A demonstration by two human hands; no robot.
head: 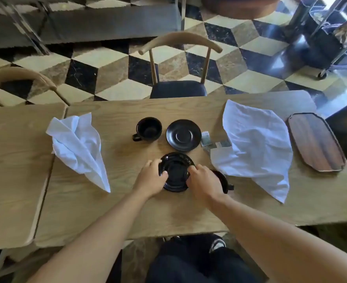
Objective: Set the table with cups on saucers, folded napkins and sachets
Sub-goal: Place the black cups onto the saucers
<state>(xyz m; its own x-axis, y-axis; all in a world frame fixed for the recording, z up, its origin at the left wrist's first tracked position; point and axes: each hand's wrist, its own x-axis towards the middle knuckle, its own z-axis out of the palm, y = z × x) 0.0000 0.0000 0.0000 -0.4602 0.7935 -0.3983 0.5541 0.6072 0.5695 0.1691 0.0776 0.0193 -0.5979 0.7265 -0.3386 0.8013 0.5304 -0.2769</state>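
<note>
A black saucer (176,170) lies near the middle of the wooden table (127,211). My left hand (151,178) grips its left rim and my right hand (204,180) grips its right rim. Behind my right hand a second black cup (223,181) is partly hidden. Farther back stand a black cup (148,129) and an empty black saucer (184,134) side by side. Sachets (209,140) lie right of that saucer. One white napkin (78,148) lies crumpled at the left, another white napkin (254,148) spreads at the right, over part of the sachets.
A dark wooden tray (316,141) sits at the table's right end. A wooden chair (178,86) stands at the far side, another chair (15,82) at the far left. A second table (11,170) abuts on the left. A metal trolley (331,37) stands on the chequered floor.
</note>
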